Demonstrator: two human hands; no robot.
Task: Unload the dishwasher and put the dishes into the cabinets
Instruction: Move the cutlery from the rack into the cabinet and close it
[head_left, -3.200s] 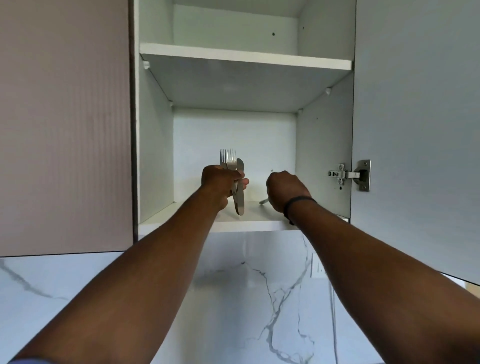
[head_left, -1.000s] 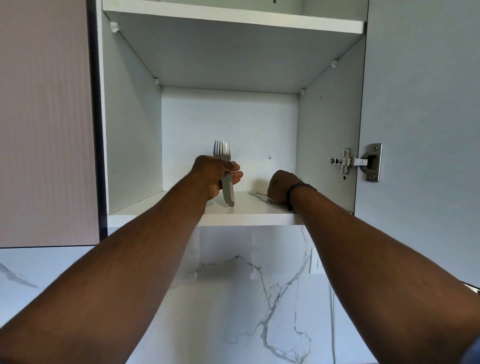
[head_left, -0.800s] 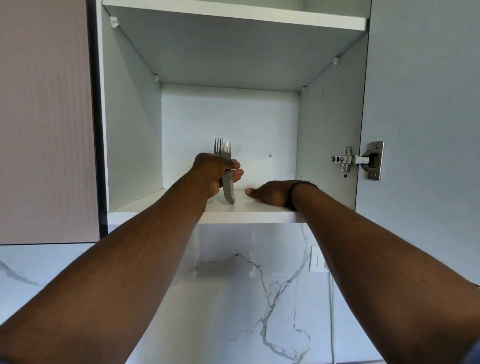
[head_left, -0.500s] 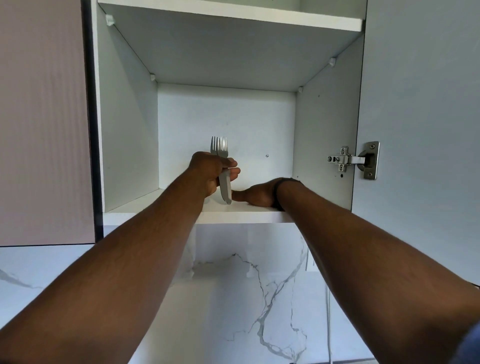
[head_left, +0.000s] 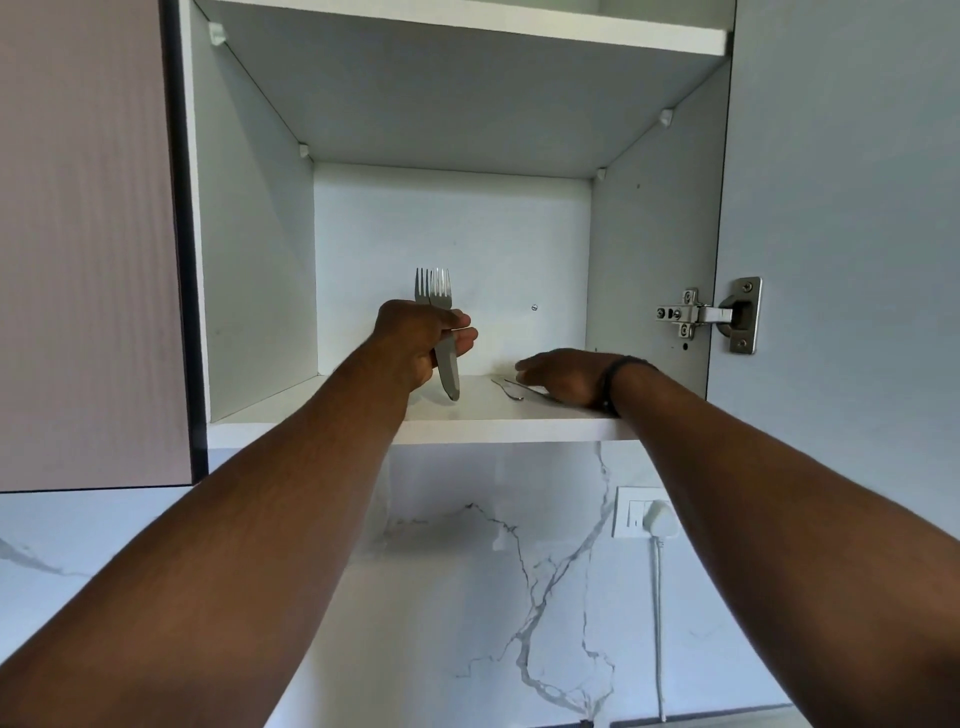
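Note:
My left hand (head_left: 415, 340) grips a bundle of cutlery upright inside the open wall cabinet: two forks (head_left: 434, 287) stick up above the fist and a knife blade (head_left: 448, 371) hangs below it, just over the lower shelf (head_left: 467, 415). My right hand (head_left: 563, 373) lies flat on that shelf with its fingers stretched out to the left, resting on loose cutlery (head_left: 511, 388) whose thin ends show in front of the fingers.
The cabinet door (head_left: 841, 234) stands open on the right with a metal hinge (head_left: 706, 314). A closed pinkish door (head_left: 83, 244) borders the left. An upper shelf (head_left: 467, 26) spans the top. Below are a marble backsplash and a wall socket with plug (head_left: 647, 517).
My right hand went from a curled fist to lying flat on the shelf, laying cutlery down, then slid slightly right. My left hand keeps its bundle still.

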